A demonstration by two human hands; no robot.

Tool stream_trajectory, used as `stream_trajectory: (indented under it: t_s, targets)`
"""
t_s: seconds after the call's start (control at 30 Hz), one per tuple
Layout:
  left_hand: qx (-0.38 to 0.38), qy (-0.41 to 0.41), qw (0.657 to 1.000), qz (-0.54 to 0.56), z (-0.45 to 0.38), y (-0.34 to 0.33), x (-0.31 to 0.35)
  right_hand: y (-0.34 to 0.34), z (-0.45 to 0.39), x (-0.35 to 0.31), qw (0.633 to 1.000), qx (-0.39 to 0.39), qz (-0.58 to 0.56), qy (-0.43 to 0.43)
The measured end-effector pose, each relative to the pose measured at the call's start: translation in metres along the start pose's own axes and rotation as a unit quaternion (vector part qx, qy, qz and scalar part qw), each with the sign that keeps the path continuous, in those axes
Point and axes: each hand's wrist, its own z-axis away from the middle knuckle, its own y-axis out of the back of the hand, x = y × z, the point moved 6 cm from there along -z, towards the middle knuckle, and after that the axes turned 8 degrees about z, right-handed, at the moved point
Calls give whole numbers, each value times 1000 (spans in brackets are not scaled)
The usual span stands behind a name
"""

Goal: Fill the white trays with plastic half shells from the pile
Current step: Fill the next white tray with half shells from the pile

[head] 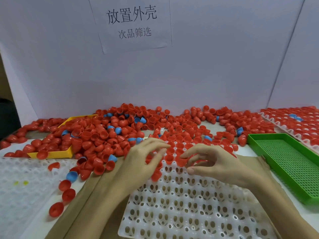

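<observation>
A big pile of red half shells (110, 133), with a few blue ones mixed in, lies along the back of the table. In front of me is a white tray (189, 213); its far rows hold red shells (179, 146) and its other cells are empty. My right hand (217, 164) pinches a red half shell (181, 162) between fingertips and thumb, just over the filled rows. My left hand (143, 163) hovers over the tray's far left corner with curled fingers, and another red shell (156, 175) is tucked under its thumb side.
A green perforated tray (293, 163) stands at the right, and behind it is a white tray filled with red shells (293, 121). A yellow tray (51, 154) sits half buried in the pile at the left. Another white tray (25, 190) lies at the near left, with loose shells (66, 185) beside it.
</observation>
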Motion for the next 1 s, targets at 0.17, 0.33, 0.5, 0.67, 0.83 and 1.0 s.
stream_trajectory:
  t_s: [0.17, 0.33, 0.5, 0.67, 0.83, 1.0]
  targets:
    - [-79, 37, 988, 127, 6, -28, 15, -5, -1, -4, 999, -27, 11, 26]
    - [-66, 45, 988, 130, 4, -16, 7, -7, 0, -7, 998, -36, -38, 30]
    - [-86, 32, 996, 16, 7, -12, -3, 34, 7, 3, 990, 139, -10, -17]
    - [-135, -8, 985, -103, 13, -30, 4, 68, 17, 26, 963, 263, -36, -49]
    - [-64, -46, 988, -132, 11, -25, 16, 70, 17, 36, 958, 277, -34, -68]
    - [-105, -37, 976, -188, 13, -31, 16, 63, 14, 31, 962, 267, -24, -61]
